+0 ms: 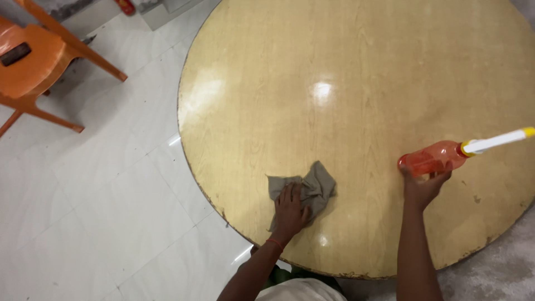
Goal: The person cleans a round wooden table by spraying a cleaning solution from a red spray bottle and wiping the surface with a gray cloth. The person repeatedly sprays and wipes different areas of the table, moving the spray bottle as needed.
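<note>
The round wooden table (356,83) is sitting mostly bare, with its near rim just below the left hand (290,210), which is pressing a grey cloth (312,187) flat under spread fingers. The right hand (423,187) is gripping an orange spray bottle (432,159) by its base, fingers wrapped around it.

Round table (362,72): pale yellow-tan wood grain, glossy white glare spots, dark worn rim. Cloth (315,187) under left hand (290,212): dull grey-brown, plain. Thin red band at that wrist. Bottle (432,159) in right hand (423,187): translucent orange-red, yellow collar, white nozzle tipped yellow. Chair (30,61): orange plastic, dark slot. Floor (83,195): white tiles, faint grey veining; patch at lower right possibly grey concrete.
</note>
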